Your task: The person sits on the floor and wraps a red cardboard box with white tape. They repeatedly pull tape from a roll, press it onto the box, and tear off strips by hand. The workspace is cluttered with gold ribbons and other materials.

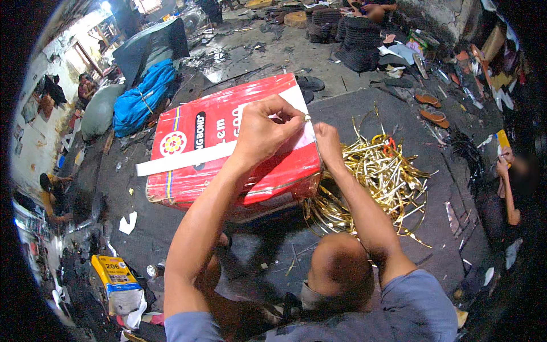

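Observation:
A red carton (pixel 222 134) with white and yellow markings lies in front of me. Over its right part my left hand (pixel 265 131) is closed in a pinch, thumb against fingertips. Something tiny shows at those fingertips, too small to name. My right hand (pixel 329 145) is closed just beside it, at the carton's right edge; its fingers are mostly hidden. A flat white strip (pixel 182 161) crosses the carton's top and ends under my left wrist. Behind my left hand a pale sheet (pixel 293 101) covers the carton's corner. A tangled pile of shiny gold strips (pixel 393 182) lies beside my right forearm.
An orange-red loop (pixel 389 146) sits on the gold pile. A yellow-and-blue packet (pixel 117 276) lies at lower left. Beyond the carton are a blue bundle (pixel 145 94), stacked black pieces (pixel 359 43) and loose sandals (pixel 435 118). Other people sit at the left and right edges.

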